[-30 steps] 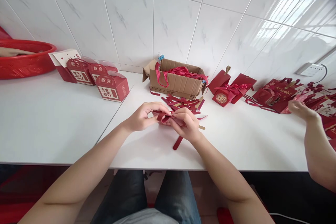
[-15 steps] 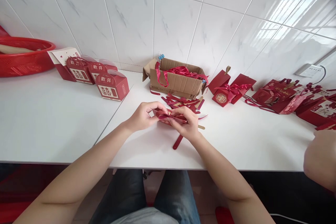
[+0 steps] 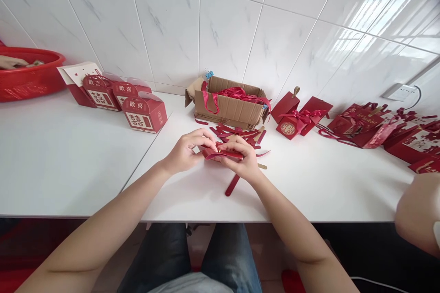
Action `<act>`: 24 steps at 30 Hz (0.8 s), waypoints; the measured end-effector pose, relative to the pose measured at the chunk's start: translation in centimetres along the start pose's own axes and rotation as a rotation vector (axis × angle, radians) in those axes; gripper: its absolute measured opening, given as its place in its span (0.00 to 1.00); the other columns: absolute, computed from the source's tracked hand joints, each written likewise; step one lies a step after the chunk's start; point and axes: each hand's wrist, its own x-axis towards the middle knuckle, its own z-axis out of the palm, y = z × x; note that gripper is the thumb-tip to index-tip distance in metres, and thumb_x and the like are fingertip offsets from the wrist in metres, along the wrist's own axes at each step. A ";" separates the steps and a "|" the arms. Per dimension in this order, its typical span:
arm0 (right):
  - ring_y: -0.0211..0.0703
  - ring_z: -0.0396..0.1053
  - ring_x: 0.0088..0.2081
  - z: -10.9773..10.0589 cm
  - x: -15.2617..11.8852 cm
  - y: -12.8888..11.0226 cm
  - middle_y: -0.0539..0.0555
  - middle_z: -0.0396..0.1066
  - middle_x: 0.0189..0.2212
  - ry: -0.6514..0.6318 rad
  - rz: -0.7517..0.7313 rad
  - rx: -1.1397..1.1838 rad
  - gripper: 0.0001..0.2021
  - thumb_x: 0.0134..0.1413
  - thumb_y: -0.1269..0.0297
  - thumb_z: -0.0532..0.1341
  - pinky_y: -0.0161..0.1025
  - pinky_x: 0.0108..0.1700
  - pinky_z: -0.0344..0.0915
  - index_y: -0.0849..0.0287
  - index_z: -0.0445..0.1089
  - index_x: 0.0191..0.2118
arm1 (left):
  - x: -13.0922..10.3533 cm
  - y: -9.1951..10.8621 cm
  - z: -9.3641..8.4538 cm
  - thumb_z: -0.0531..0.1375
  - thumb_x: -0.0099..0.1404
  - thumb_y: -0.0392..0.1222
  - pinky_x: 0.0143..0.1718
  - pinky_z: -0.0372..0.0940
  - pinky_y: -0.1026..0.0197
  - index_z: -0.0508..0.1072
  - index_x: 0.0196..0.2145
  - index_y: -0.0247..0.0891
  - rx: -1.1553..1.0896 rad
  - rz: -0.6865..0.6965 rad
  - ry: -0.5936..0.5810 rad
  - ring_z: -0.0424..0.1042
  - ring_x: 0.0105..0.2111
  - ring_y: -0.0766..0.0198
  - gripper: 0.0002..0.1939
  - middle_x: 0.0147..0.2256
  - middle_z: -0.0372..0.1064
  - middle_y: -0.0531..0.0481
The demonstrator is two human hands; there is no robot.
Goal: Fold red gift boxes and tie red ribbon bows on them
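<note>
Both hands meet over the middle of the white table on a small red gift box. My left hand pinches the box's left top edge between thumb and fingers. On the other side my right hand closes on the upper flap, its fingers bent over the top. A tiny gold-coloured bit shows between the fingertips; its kind is too small to tell. Most of the box is hidden by the fingers. Right behind the hands lies a pile of red and gold strap strips, and one red strip lies in front of them.
A cardboard box of red ribbons stands by the tiled wall. Red gift boxes stand left; a ribboned box and several more are right. Another person's arm is at the right edge. A red basket sits far left.
The red flap between my hands has tipped and now shows as a flatter edge. My hands have barely moved. In the red basket, another person's hand has come into view.
</note>
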 end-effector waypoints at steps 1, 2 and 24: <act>0.39 0.69 0.35 0.0 0.0 0.0 0.50 0.69 0.32 -0.011 0.013 0.016 0.09 0.48 0.68 0.66 0.39 0.38 0.69 0.54 0.73 0.38 | 0.0 0.0 0.0 0.61 0.62 0.34 0.36 0.70 0.63 0.76 0.32 0.39 -0.008 -0.001 -0.004 0.72 0.35 0.64 0.04 0.35 0.70 0.46; 0.39 0.69 0.35 0.0 0.1 0.0 0.50 0.69 0.33 -0.022 0.027 0.030 0.09 0.48 0.69 0.67 0.39 0.39 0.69 0.54 0.73 0.38 | 0.0 -0.1 0.0 0.61 0.62 0.34 0.37 0.70 0.62 0.76 0.32 0.39 -0.014 -0.002 -0.007 0.73 0.36 0.63 0.04 0.35 0.71 0.46; 0.43 0.72 0.40 0.3 0.6 0.6 0.53 0.74 0.36 0.145 -0.031 0.046 0.07 0.51 0.65 0.65 0.43 0.45 0.71 0.52 0.77 0.38 | -0.1 -0.8 1.4 0.60 0.61 0.33 0.44 0.72 0.57 0.76 0.34 0.41 -0.016 -0.107 0.131 0.76 0.42 0.59 0.06 0.42 0.77 0.47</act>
